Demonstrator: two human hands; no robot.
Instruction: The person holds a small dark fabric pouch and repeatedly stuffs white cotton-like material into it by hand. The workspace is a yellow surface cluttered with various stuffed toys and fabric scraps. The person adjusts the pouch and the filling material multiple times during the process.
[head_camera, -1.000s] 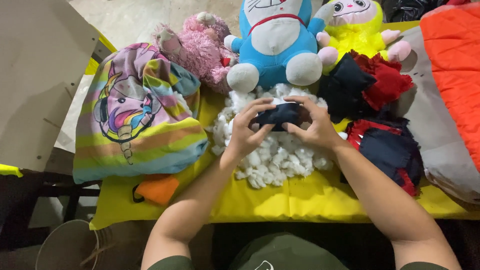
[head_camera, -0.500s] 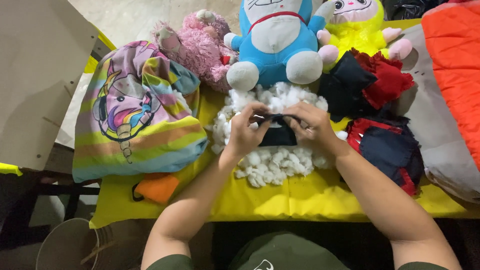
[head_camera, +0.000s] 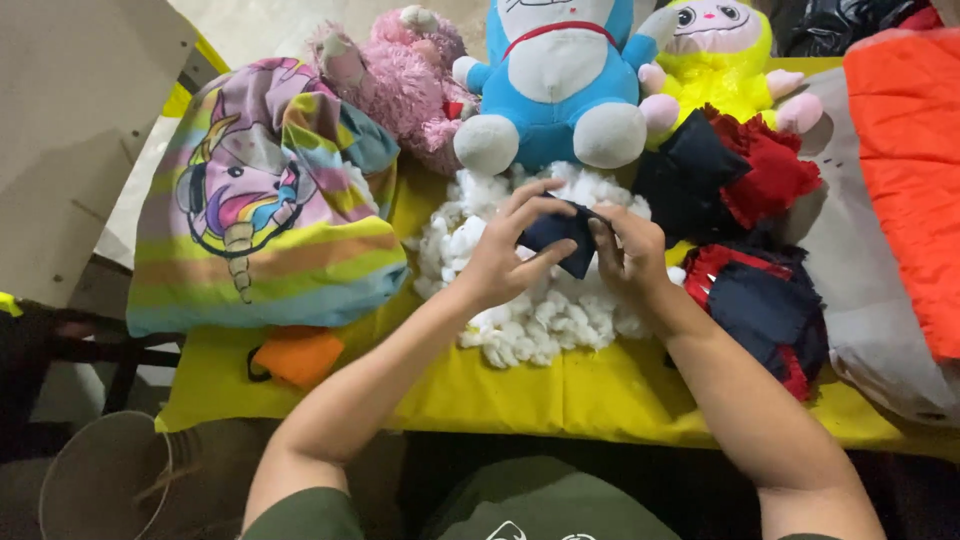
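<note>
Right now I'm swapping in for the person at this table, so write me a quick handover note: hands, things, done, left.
Left hand and right hand: both grip the small dark navy fabric pouch over the pile of white fluffy stuffing on the yellow tablecloth.
More dark navy and red fabric pieces lie to the right.
Done: pouch picked up.
Left: whether it is stuffed cannot be told; much stuffing lies loose.
</note>
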